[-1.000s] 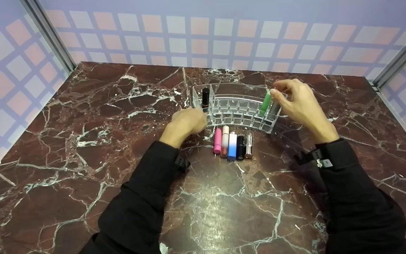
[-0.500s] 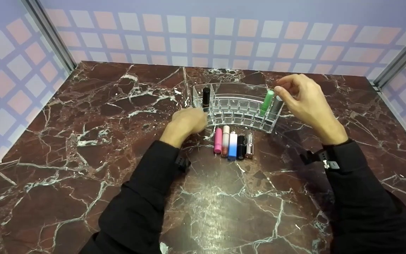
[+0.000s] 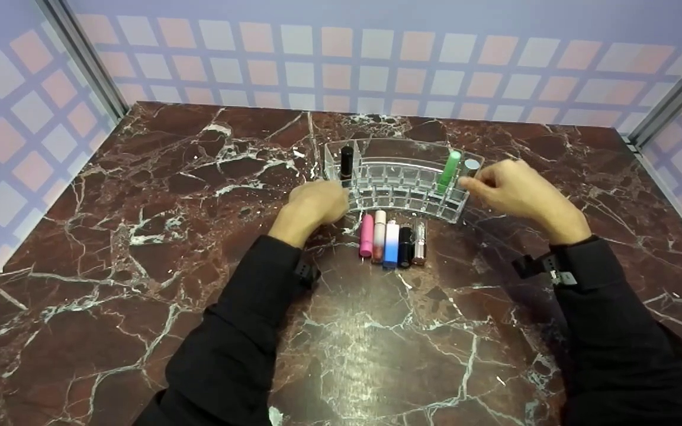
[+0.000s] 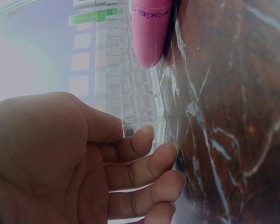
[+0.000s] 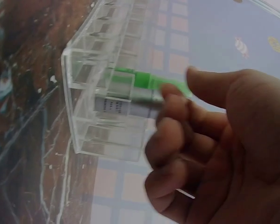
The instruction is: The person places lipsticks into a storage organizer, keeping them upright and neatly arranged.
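In the head view a clear curved lipstick organizer (image 3: 403,204) stands on the table. My left hand (image 3: 317,202) grips its left front corner between thumb and fingers; in the left wrist view those fingers (image 4: 165,161) curl at the corner. A black tube (image 3: 346,161) stands in the left compartment. Toward the right end stand a green tube (image 3: 449,168) and a silver-grey tube (image 3: 470,168). My right hand (image 3: 521,189) is beside the grey tube with fingers loosely bent. The right wrist view shows a gap between thumb and forefinger, holding nothing.
In front of the organizer lies a row of lip products: a pink tube (image 3: 366,235), a pale tube (image 3: 378,238), a blue-and-white tube (image 3: 391,245), a black tube (image 3: 405,247) and a silver tube (image 3: 418,244). Patterned panels (image 3: 376,71) border the marbled table (image 3: 199,177).
My right hand has moved off the grey tube's top, to the right and then lower toward the organizer's right end, uncovering that tube. My left hand has stayed in place.
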`<state>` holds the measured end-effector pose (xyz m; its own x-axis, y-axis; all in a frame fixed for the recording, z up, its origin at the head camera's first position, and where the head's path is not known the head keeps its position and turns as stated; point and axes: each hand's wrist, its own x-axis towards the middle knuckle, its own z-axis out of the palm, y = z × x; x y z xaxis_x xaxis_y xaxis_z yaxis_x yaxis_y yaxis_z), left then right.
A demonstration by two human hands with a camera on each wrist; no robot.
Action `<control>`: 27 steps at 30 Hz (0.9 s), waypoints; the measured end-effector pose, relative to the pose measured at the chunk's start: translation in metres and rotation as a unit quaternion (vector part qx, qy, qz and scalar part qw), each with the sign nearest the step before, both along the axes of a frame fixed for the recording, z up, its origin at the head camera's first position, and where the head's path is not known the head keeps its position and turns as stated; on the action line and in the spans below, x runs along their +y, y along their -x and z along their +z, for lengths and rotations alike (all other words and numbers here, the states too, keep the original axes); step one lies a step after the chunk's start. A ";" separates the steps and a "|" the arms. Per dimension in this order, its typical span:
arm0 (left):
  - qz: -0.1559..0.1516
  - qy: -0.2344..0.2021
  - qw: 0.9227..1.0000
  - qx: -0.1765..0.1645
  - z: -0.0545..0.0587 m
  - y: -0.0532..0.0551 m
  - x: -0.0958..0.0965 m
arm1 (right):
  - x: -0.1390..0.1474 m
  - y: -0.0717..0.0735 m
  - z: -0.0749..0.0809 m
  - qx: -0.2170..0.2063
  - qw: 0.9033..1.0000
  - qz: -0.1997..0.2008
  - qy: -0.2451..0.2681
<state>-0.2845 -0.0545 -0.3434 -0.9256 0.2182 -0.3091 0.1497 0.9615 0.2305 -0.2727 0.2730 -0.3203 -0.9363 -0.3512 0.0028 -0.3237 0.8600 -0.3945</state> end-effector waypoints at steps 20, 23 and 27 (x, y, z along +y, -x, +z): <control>0.002 0.008 1.000 -0.004 0.000 0.001 0.002 | 0.000 0.010 -0.024 -0.084 0.995 0.009 -0.045; 0.005 0.006 1.000 0.000 -0.001 0.001 0.002 | -0.001 0.009 -0.026 -0.084 0.995 0.011 -0.046; 0.002 0.007 1.000 -0.001 -0.001 0.002 0.001 | -0.002 0.010 -0.025 -0.086 0.995 0.012 -0.044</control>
